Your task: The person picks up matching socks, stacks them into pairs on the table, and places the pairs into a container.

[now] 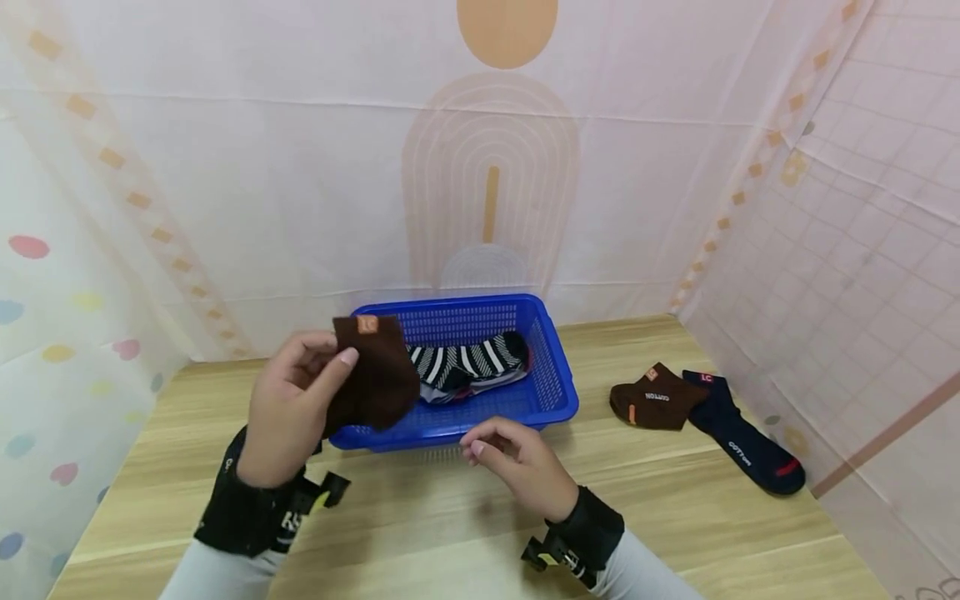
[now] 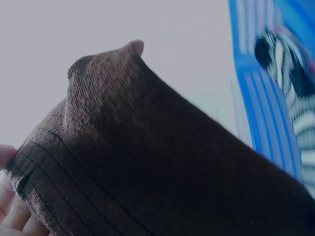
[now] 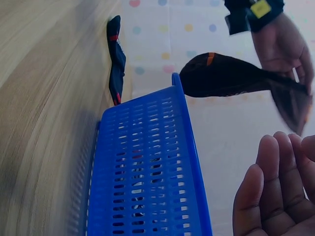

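Left hand [image 1: 292, 412] pinches the raised brown sock [image 1: 378, 375] by an edge; right hand [image 1: 521, 467] has fingers loosely bent, probably empty. I'd steady the free end with those.

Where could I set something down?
Bare tabletop: in front of the blue basket, and between the right hand and rightmost navy sock. Crowded: where that sock meets a brown ankle sock, and around the basket's striped socks.
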Demonstrator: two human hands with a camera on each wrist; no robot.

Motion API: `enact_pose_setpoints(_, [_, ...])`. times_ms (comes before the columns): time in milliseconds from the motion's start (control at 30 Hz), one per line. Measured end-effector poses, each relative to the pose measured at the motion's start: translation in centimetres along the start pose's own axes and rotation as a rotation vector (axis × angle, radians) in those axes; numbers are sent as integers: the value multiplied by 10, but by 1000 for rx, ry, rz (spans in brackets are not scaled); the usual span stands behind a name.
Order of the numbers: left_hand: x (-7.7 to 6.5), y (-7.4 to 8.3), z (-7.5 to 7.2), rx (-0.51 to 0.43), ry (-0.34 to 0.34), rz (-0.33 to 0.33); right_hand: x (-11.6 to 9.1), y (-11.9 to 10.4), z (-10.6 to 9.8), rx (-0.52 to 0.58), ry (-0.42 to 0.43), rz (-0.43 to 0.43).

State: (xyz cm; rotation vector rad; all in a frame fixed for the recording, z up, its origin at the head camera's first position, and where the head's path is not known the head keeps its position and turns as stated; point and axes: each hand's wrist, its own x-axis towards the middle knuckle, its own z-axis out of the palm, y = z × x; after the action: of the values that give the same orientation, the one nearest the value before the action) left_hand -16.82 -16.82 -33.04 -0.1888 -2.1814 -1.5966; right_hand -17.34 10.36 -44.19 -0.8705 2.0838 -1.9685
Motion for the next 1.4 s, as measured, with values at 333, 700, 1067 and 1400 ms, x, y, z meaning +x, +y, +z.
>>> enact_pose_setpoints(333, [-50, 3, 34, -237, -148, -55, -3, -4, 2, 1, 21, -25])
enact_pose_setpoints(700, [-67, 2, 59, -175, -352, -42, -10, -15, 4, 92, -11, -66])
enact_pose_setpoints(1067, [-81, 9, 59, -399, -603, 120, -7, -17, 6, -114, -225, -401])
enact_pose_setpoints(1400, [-81, 12, 62, -666, -829, 93, -18, -20, 15, 116, -483, -206])
